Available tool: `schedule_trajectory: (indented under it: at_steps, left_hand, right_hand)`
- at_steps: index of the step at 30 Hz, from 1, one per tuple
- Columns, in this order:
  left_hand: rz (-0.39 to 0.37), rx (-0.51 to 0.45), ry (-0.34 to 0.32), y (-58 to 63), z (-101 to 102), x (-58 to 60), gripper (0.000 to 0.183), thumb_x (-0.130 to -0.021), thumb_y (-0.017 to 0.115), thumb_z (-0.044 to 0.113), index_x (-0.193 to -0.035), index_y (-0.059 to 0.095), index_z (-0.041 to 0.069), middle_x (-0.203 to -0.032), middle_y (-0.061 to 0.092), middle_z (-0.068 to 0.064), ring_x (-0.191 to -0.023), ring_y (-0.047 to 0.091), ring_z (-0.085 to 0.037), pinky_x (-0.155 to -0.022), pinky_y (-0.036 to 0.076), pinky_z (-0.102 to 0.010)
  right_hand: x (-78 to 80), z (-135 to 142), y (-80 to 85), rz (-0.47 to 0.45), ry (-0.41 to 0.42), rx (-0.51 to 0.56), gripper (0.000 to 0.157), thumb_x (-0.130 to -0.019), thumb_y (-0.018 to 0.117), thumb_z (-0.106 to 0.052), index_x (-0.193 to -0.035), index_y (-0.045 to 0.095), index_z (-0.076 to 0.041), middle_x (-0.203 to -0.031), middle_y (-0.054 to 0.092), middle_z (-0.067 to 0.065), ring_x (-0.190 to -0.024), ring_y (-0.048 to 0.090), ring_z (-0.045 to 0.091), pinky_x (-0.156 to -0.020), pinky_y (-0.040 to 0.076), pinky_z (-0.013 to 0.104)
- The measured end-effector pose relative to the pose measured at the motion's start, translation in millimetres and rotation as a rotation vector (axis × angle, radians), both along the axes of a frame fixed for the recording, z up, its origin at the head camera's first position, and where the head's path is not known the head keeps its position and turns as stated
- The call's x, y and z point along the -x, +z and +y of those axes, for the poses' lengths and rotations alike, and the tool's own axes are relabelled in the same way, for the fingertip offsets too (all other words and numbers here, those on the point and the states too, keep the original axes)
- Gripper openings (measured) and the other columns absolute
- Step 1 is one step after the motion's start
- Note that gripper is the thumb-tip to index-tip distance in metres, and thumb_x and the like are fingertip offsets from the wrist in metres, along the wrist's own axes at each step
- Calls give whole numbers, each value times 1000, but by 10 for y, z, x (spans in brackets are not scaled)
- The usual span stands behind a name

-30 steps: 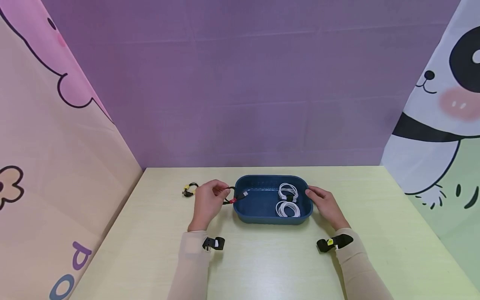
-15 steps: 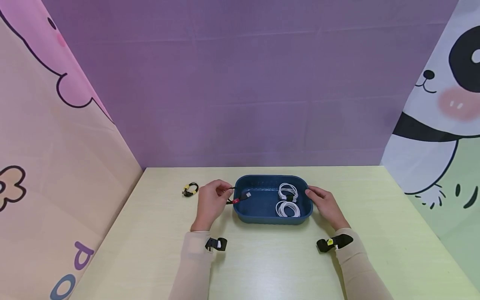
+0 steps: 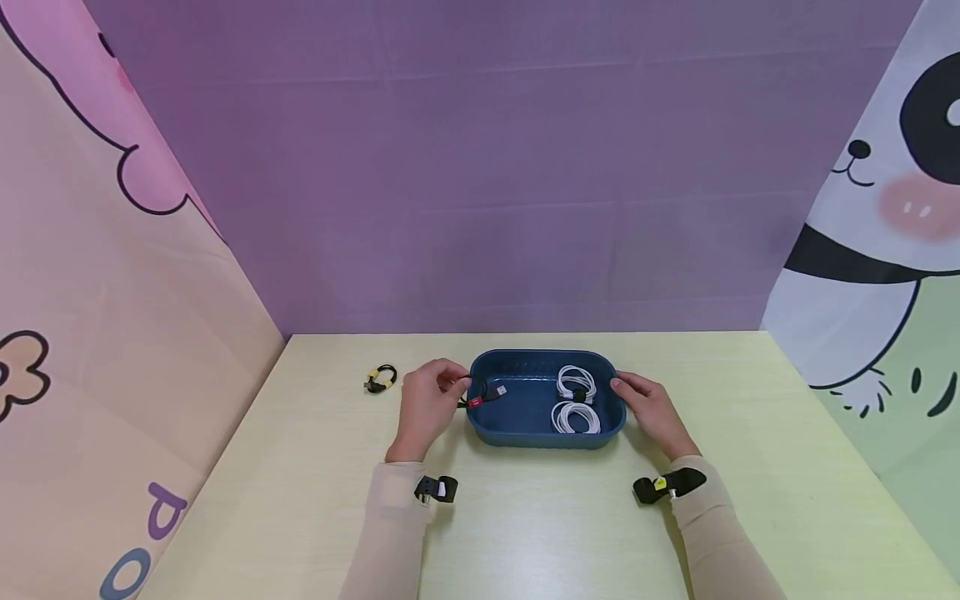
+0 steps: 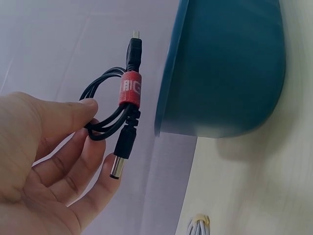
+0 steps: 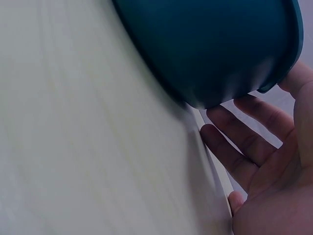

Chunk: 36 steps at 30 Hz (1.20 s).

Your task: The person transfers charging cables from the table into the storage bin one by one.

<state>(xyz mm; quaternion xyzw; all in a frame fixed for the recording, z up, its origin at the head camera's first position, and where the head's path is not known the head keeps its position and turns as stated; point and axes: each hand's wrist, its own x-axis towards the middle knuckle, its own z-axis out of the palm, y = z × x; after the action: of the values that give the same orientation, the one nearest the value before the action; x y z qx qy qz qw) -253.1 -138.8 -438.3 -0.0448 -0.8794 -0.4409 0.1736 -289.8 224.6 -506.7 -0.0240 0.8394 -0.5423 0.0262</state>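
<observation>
My left hand [image 3: 427,408] pinches a coiled black cable [image 4: 102,128] between thumb and fingers. A red band [image 4: 130,89] ties the coil; a USB plug [image 3: 500,391] and a round barrel plug [image 4: 117,166] stick out. The cable overlaps the left end of a blue oval basket [image 3: 510,440] in the head view, its USB plug over the inside. At the basket's right end my right hand [image 3: 651,412] grips the rim, thumb on top, fingers against the outer wall. Inside, on the right, lie two coiled white cables [image 3: 576,383], one behind the other.
Left of the basket, a small black coiled cable [image 3: 381,379] with yellow ties lies on the pale wooden table [image 3: 525,517]. A purple cloth wall [image 3: 525,208] stands behind the table, with printed cloth walls at both sides.
My left hand has shifted a little to the right, bringing the black cable's USB plug farther over the basket. My right hand and the basket have stayed put.
</observation>
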Motion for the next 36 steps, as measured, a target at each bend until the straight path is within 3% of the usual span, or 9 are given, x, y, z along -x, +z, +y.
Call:
schedule_trajectory:
  at_steps: [22,31,36]
  left_hand:
    - [33,15,-71,-65,71,53,11,-89,78,5,-99,79,9,-91,75,-6,-77,65,-18,-71,54,-29]
    - [36,38,-86,-61,113,40,11,-90,77,6,-100,78,9,-92,74,-6,-78,65,-18,-71,55,-29]
    - [42,46,-93,-67,128,50,10,-90,77,6,-99,78,9,-91,73,-5,-79,65,-18,-71,55,-30]
  right_hand:
    - [27,-25,15,-17,-6,-3,61,-105,53,-46,-148,52,-2,-153,51,22,-148,41,40,-122,30,56]
    - [47,-44,42,-54,-10,-5,54,-109,49,-33,-150,47,3,-156,45,25,-149,37,43,-123,27,58]
    - [42,-46,43,-40,-13,-3,57,-108,51,-39,-149,49,-1,-155,48,23,-149,40,41,-122,29,56]
